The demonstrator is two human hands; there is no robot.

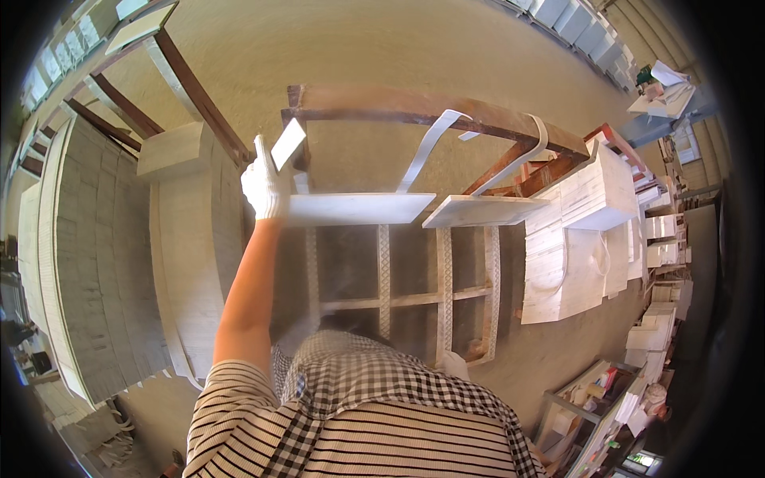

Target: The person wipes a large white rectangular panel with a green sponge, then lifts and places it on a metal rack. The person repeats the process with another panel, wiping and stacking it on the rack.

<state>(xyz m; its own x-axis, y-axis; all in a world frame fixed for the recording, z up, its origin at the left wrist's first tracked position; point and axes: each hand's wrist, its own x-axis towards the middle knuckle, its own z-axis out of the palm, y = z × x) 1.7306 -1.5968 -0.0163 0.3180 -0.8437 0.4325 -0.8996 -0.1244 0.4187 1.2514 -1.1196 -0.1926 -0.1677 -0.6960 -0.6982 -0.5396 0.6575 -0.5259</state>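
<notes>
Overhead, left hand (263, 187) (gloved) grips the near end of a pale plank (358, 209), long axis running rightward from it; right hand unseen.

A: The right hand? Out of sight, hidden below the checked apron (382, 382), and the shoulders are cut by the lower edge.

B: And the left hand (263, 187)?

A: Gloved; its fingers vanish behind the pale board (358, 209) it grips.

B: The shelves (606, 406) lower right?

A: Too small; possibly boxes. The stacks (72, 36) top left blur at the rim
</notes>
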